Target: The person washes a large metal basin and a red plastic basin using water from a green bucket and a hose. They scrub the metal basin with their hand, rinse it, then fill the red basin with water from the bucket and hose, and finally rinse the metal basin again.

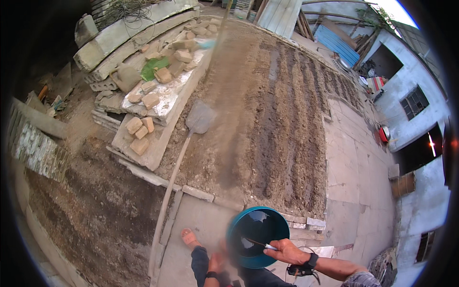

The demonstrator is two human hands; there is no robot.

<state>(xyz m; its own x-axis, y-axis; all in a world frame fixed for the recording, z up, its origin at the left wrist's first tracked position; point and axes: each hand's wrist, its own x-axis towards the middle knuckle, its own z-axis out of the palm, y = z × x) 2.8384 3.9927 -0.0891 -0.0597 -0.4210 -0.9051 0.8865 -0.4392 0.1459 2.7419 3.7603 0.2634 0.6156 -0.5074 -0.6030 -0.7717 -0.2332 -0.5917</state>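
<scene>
A teal plastic bucket [288,229] of dark, reflective liquid is in front of my legs. My right hand [288,252] grips the pale sleeve of its wire handle [271,247] over the near right rim. My left hand [216,263] is low at the bucket's left side, partly blurred; whether its fingers grip the wall cannot be made out. Both wrists wear dark bands. Left of me lies a shovel, its broad grey blade [201,116] on the soil and its long wooden shaft [175,168] running towards me. My foot in a pink sandal [188,236] stands on concrete.
Ahead, a furrowed soil bed [283,125] has wet channels, edged by bricks [198,193]. Loose bricks [140,134] lie on concrete slabs [150,152] at left. A paved path [358,172] runs along the right, beside a whitewashed building [430,118]. Dark soil [107,215] is at lower left.
</scene>
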